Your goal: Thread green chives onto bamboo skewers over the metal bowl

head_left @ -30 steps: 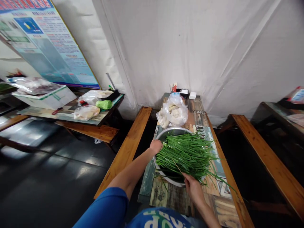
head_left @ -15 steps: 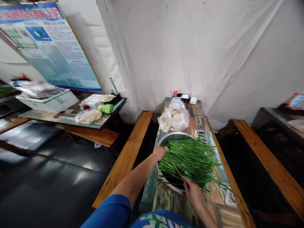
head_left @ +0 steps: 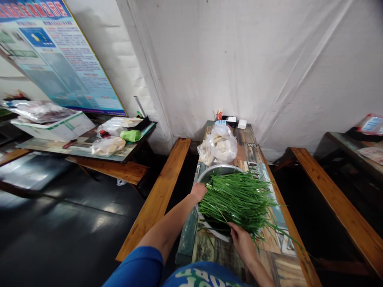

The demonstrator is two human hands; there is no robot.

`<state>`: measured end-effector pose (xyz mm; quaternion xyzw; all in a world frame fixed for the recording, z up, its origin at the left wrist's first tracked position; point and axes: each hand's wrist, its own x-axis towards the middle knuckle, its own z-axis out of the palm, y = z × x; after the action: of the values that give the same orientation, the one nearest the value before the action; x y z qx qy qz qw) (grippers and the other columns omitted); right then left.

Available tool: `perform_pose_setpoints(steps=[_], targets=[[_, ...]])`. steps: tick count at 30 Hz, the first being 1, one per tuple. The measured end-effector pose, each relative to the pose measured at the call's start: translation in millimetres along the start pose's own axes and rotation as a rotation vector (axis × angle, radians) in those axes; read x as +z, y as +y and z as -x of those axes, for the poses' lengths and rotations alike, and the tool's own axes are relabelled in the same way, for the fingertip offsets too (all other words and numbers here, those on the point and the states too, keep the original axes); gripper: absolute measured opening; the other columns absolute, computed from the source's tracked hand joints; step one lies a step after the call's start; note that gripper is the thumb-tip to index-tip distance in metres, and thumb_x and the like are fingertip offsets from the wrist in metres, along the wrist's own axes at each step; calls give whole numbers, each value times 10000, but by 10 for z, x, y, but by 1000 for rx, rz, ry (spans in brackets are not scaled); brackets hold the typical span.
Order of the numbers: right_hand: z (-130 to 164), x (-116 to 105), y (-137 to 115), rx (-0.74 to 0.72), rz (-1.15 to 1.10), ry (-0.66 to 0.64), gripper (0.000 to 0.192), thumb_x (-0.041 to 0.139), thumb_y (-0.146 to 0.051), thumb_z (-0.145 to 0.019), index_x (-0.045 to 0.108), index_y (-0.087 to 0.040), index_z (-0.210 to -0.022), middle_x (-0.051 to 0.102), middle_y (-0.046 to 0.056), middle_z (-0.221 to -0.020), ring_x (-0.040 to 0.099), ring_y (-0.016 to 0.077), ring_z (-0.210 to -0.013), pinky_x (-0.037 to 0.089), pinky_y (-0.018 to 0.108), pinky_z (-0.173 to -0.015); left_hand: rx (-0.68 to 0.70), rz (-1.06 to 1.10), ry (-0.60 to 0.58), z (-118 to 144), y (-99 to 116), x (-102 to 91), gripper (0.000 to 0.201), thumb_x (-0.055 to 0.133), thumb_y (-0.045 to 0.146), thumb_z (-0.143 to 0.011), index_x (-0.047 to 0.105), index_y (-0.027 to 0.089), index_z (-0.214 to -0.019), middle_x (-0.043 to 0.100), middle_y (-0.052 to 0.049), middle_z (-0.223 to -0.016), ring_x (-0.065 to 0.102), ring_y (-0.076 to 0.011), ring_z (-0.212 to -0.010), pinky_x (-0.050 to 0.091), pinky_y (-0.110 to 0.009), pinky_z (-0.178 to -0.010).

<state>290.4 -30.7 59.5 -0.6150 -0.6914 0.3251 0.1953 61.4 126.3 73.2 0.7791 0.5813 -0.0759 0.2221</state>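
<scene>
A big bundle of green chives (head_left: 236, 197) lies across a metal basin (head_left: 211, 172) on a narrow patterned table (head_left: 209, 249). My left hand (head_left: 198, 191) grips the basin's left rim beside the chives' cut ends. At the near rim, my right hand (head_left: 243, 241) holds the basin under the chive tips. A clear plastic bag of pale food (head_left: 220, 145) stands just behind the basin.
Wooden benches (head_left: 157, 197) (head_left: 335, 201) run along both sides of the table. Small boxes and chopsticks (head_left: 229, 117) sit at its far end by the white cloth wall. At the left, another table (head_left: 80, 145) carries bags and a white box. A poster (head_left: 56, 56) leans there.
Both hands stay on the basin. The view shifted slightly, and the basin with the chives sits about where it was.
</scene>
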Motion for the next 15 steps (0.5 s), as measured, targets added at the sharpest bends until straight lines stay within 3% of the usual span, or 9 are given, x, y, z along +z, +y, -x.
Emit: perform_pose_setpoints(steps=[8,15], targets=[[-7,22,12,3,-14,-6,363,384,-176,-814,640,-185,-1071,662,66,-1066,617,189,-966,445,292,-871,16,-94,-16,-8,-22,20,209,438,54,-690,634,122,-666,604,-104,-820,516,-240,-875,332,-395,-812],[-5,15,9,0,-24,-9,357,386,-188,-820,639,-178,-1072,661,67,-1067,612,187,-975,440,290,-876,78,-26,-3,-11,-32,7,184,447,79,-706,619,122,-658,591,-97,-730,509,-224,-822,335,-406,-804]])
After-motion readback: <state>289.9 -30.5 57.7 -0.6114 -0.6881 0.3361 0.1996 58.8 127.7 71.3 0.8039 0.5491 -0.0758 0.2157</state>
